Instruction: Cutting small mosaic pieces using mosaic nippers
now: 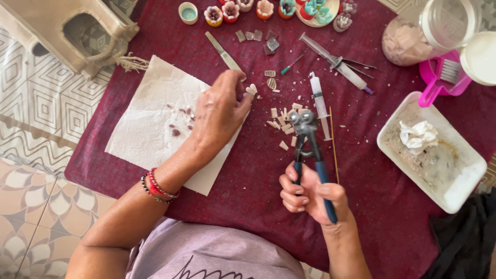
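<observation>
Right grip (310, 196) clasps blue-handled nippers (308, 142) — left grip (219, 111) pinches pale tile chip (251, 89).

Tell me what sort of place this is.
Probably a home craft corner for mosaic work, set on a tiled floor: a right hand holds wheeled nippers over cut tile pieces on a maroon cloth, with small decorated pots lined up beyond.

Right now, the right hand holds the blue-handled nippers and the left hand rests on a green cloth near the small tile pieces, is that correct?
Not quite. In the head view, the cloth is dark red, not green. The right hand does hold the blue-handled nippers, and the left hand is near the small tile pieces.
</observation>
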